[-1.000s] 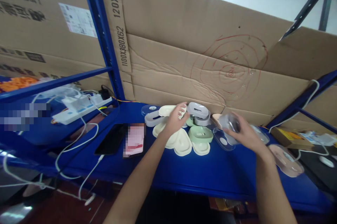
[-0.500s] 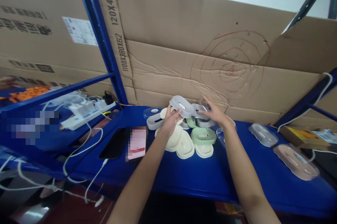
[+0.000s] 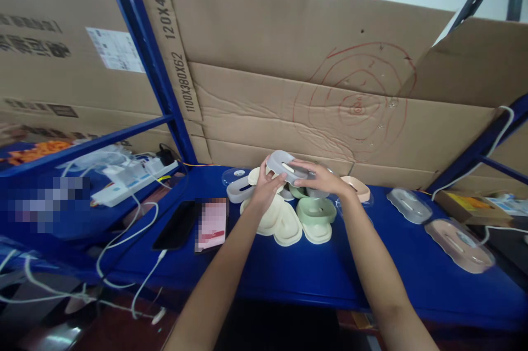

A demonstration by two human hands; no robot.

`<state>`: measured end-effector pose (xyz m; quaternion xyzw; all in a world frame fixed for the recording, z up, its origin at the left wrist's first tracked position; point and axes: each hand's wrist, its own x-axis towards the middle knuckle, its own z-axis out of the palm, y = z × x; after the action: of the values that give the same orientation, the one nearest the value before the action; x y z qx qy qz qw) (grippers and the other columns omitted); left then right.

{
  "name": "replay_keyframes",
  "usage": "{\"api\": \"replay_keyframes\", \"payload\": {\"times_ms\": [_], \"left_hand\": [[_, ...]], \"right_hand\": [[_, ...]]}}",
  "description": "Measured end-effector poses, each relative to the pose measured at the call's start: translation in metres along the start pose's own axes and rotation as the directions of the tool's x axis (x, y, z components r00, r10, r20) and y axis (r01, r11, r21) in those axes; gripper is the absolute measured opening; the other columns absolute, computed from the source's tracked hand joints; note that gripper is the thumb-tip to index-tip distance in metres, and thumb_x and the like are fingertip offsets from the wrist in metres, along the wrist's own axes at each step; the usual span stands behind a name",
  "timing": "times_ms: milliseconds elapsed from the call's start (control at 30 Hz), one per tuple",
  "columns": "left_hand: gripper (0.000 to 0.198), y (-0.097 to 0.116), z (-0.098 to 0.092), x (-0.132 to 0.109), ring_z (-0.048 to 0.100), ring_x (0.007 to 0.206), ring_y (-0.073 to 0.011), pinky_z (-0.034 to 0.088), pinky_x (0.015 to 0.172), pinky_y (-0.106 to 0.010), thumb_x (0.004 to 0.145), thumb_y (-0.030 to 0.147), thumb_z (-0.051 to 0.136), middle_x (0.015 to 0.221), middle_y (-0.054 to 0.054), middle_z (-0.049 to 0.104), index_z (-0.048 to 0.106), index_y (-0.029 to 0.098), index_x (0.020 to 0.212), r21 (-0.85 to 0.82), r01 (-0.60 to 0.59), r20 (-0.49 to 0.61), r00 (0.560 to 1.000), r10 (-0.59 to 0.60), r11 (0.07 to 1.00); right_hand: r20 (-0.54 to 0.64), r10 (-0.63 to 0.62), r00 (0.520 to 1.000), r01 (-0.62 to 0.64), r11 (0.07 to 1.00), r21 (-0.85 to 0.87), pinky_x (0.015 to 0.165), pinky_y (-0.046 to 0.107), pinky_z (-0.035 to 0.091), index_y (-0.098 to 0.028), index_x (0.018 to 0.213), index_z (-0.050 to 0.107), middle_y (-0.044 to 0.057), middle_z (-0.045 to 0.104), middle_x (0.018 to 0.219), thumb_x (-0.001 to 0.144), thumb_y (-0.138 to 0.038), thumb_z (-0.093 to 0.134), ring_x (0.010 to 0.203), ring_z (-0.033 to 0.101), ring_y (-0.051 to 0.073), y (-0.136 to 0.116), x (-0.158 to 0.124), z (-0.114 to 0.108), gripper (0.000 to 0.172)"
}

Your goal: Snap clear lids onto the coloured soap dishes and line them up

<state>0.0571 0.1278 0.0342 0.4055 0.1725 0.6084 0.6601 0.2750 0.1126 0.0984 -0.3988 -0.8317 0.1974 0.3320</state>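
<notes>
Above the pile, my left hand (image 3: 264, 190) is closed on the left side of a grey wavy-edged plastic dish (image 3: 277, 160) with a pale slot in its middle. My right hand (image 3: 320, 178) has its fingers on the right side of the same dish, partly covering it. Beneath them lie cream plastic pieces (image 3: 287, 231) and a light green dish (image 3: 315, 213) on a cream one. A grey slotted piece (image 3: 238, 191) sits to the left, near a clear lid (image 3: 234, 176). Behind my right wrist is a peach piece (image 3: 358, 188). Other pieces below my hands are partly hidden.
Two phones, one black (image 3: 176, 225) and one with a lit screen (image 3: 212, 224), lie left on the blue table (image 3: 289, 279). Farther left are a white power strip (image 3: 119, 188) and cables. A grey lidded dish (image 3: 409, 206) and a pink one (image 3: 458, 245) stand right. Cardboard (image 3: 247, 87) walls the back.
My right hand has moved left from the other pieces in the pile onto the grey dish. My left hand keeps its hold. The view has shifted slightly.
</notes>
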Motion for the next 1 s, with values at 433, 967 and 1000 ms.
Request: {"api": "replay_keyframes", "payload": {"times_ms": [433,967,1000], "left_hand": [[0.068,0.0,-0.016,0.015,0.07,0.12,-0.0225,0.047,0.119,-0.047,0.076,0.023,0.089,0.123,-0.007,0.07,0.057,0.025,0.136,0.043,-0.08,-0.127,0.988,0.085,0.996],[0.062,-0.02,-0.022,0.017,0.073,0.103,-0.023,0.057,0.095,-0.041,0.07,0.024,0.088,0.119,-0.01,0.069,0.057,0.023,0.124,0.352,-0.096,-0.21,0.961,0.179,0.931],[0.061,-0.021,-0.024,0.018,0.073,0.102,-0.0232,0.058,0.095,-0.042,0.071,0.025,0.087,0.119,-0.01,0.069,0.057,0.023,0.123,0.376,-0.097,-0.212,0.959,0.187,0.922]], "right_hand": [[-0.22,0.03,0.975,-0.038,0.999,-0.033,0.109,0.044,0.05,-0.021,0.125,0.076,0.009,0.077,0.127,0.104,-0.063,0.047,0.119,0.069,0.028,0.005,0.01,0.007,0.055],[-0.439,-0.045,0.898,-0.033,0.985,-0.168,0.104,0.039,0.05,-0.023,0.116,0.076,0.01,0.078,0.118,0.108,-0.052,0.042,0.114,0.069,0.026,-0.003,0.021,0.034,0.045],[-0.444,-0.051,0.895,-0.033,0.983,-0.18,0.104,0.039,0.05,-0.023,0.117,0.075,0.01,0.077,0.119,0.108,-0.052,0.043,0.114,0.069,0.026,-0.002,0.022,0.034,0.044]]}}
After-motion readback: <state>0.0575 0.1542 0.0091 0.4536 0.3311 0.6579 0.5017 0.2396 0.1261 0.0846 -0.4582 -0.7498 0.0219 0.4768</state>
